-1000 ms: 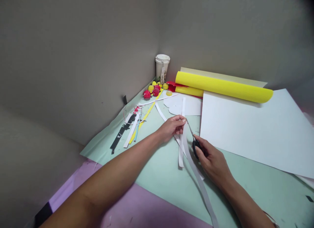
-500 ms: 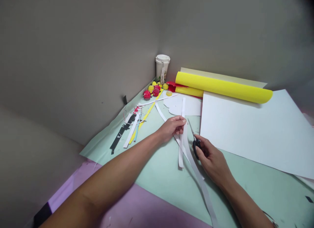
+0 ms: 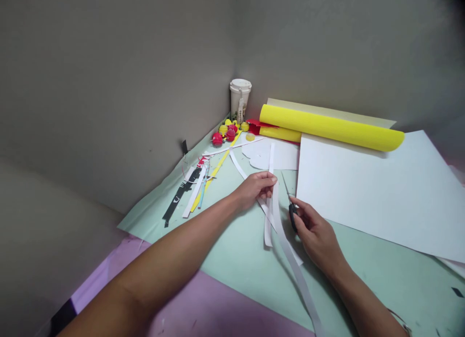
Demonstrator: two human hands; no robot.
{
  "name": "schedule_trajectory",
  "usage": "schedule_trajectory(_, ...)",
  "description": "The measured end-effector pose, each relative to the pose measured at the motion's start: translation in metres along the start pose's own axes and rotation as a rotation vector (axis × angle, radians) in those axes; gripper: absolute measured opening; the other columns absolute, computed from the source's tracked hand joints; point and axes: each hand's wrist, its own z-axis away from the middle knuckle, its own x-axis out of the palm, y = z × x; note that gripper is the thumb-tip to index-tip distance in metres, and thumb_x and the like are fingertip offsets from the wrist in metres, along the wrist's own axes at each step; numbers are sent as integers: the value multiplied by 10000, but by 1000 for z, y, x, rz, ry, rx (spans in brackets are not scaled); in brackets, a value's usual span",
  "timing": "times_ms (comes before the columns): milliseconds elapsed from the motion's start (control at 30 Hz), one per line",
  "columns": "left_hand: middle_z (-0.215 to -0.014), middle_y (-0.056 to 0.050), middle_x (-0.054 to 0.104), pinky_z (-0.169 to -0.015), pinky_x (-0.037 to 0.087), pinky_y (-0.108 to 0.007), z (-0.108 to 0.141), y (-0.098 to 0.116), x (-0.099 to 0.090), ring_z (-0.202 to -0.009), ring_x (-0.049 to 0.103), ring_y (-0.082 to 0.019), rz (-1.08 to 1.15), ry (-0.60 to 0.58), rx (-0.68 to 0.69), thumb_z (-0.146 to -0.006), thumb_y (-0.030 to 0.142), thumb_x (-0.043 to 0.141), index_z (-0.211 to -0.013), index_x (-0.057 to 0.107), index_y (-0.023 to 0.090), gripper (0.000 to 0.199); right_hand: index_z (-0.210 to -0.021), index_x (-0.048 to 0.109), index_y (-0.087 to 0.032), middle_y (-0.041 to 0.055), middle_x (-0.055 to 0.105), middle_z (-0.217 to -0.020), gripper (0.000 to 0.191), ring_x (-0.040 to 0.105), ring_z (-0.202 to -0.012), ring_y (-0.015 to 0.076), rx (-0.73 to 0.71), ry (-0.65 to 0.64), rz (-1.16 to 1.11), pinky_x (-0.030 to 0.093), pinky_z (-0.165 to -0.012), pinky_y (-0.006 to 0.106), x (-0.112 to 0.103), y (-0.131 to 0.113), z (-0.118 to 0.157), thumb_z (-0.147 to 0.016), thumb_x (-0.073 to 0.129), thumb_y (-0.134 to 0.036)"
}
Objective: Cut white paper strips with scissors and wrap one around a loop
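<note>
My left hand (image 3: 257, 189) pinches the upper end of a long white paper strip (image 3: 290, 257), which curves down toward the bottom edge of the view. To its right, my right hand (image 3: 316, 235) is closed round the black handles of the scissors (image 3: 292, 213). The thin blades point up and to the left, a little apart from the held strip. Other white strips (image 3: 268, 233) lie under and beside my left hand on the pale green sheet (image 3: 236, 259), some crossing one another.
A yellow roll (image 3: 330, 128) and a large white sheet (image 3: 374, 191) lie at the right. Behind stands a lidded cup (image 3: 240, 99), near small red and yellow balls (image 3: 230, 134). Black scraps (image 3: 179, 196) and coloured strips lie at the left. Grey walls rise behind.
My right hand has shifted slightly right with the scissors, whose blades are now farther from the strip. My left hand has barely moved.
</note>
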Motion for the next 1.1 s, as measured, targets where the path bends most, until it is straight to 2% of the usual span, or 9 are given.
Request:
schedule_trajectory(67, -649, 23, 523, -491, 312, -172, 0, 0, 0, -531, 462, -45, -31, 27, -3, -729, 322, 697, -781, 570, 139, 228, -1306, 519, -261, -13, 542, -764, 449, 499, -617, 143, 54, 15, -120, 436, -623, 291, 0, 1, -1, -894, 489, -437)
schedule_trajectory(167, -643, 33, 523, -504, 329, -175, 0, -1, 0, -526, 459, -45, -115, 67, 29, -719, 289, 705, -859, 586, 146, 233, -1330, 485, -263, -12, 541, -830, 478, 498, -611, 124, 129, -5, -282, 455, -669, 294, -2, -1, -3, -896, 495, -463)
schedule_trajectory(300, -638, 41, 516, -506, 337, -184, 1, 1, 0, -514, 443, -48, -205, 75, 74, -736, 263, 675, -966, 613, 156, 261, -1363, 446, -265, 24, 560, -994, 535, 549, -737, 144, 141, -53, -425, 474, -752, 310, -3, -5, -4, -883, 515, -492)
schedule_trajectory(433, -638, 41, 511, -511, 339, -189, 2, 3, 2, -516, 438, -50, -207, 66, 62, -744, 250, 645, -1014, 643, 167, 283, -1400, 389, -247, 36, 547, -1040, 704, 568, -870, 172, 125, -54, -363, 486, -806, 310, -1, -8, -3, -788, 657, -471)
schedule_trajectory(533, -638, 41, 511, -498, 326, -190, 2, 2, 4, -511, 433, -49, -166, 71, 52, -746, 285, 649, -967, 654, 170, 249, -1427, 343, -259, 28, 520, -1019, 815, 563, -833, 162, 106, -67, -339, 504, -756, 303, 3, -8, -3, -727, 730, -418)
schedule_trajectory(700, -650, 35, 517, -499, 324, -183, 2, 1, 5, -521, 436, -44, -139, 93, 70, -773, 357, 646, -865, 649, 158, 219, -1407, 381, -303, -12, 465, -933, 772, 536, -753, 129, 100, -76, -291, 500, -726, 288, 7, -4, -4, -721, 733, -339)
schedule_trajectory(900, -554, 24, 502, -471, 309, -181, 1, 1, 0, -495, 449, -56, -168, 89, 60, -832, 431, 586, -933, 687, 136, 328, -1426, 342, -294, 9, 524, -988, 794, 574, -787, 139, 115, -100, -377, 506, -722, 282, 8, -1, -4, -735, 730, -344)
schedule_trajectory(1100, -715, -28, 590, -434, 328, -177, -5, -2, -4, -532, 562, -70, -31, 90, 48, -874, 428, 522, -929, 664, 112, 351, -1415, 360, -267, 21, 543, -970, 786, 596, -853, 171, 124, -76, -394, 519, -723, 293, 6, -2, -5, -729, 731, -359)
